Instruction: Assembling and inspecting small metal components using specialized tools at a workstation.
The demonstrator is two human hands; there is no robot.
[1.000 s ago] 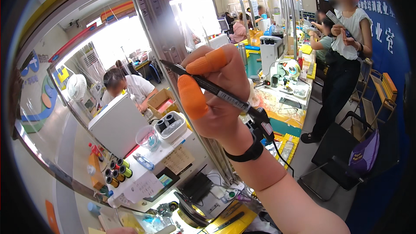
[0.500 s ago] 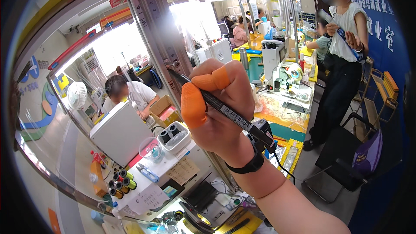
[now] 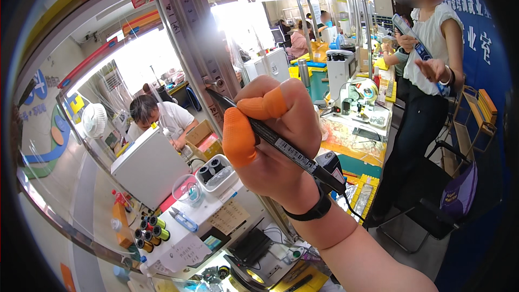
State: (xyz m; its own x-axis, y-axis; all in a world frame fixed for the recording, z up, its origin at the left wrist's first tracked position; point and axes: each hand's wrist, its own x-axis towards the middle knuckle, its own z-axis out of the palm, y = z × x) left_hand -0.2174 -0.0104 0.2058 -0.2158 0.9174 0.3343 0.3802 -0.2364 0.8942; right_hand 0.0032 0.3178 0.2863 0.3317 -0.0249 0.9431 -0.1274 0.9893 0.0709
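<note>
My right hand [image 3: 284,124] is raised in the middle of the view, closed around a black marker pen [image 3: 294,156]. Orange finger cots cover the thumb and index finger, which pinch the barrel near its front. The pen's tip points up and left to a metal upright post [image 3: 189,32] that carries a column of small dark marks. The tip lies at the post's face, by a small metal fitting; whether it touches I cannot tell. A dark band circles my wrist. My left hand is outside the picture.
Below the post stands a white worktop with thread spools [image 3: 154,232], blue-handled snips [image 3: 184,220], a clear cup [image 3: 188,190] and a white bin [image 3: 217,173]. A person in white [image 3: 162,121] sits bent over beyond. Another person [image 3: 427,75] stands right, near a black chair [image 3: 424,200].
My right hand and pen have shifted only slightly, the pen still at the post. The standing person on the right has leaned closer and moved both hands.
</note>
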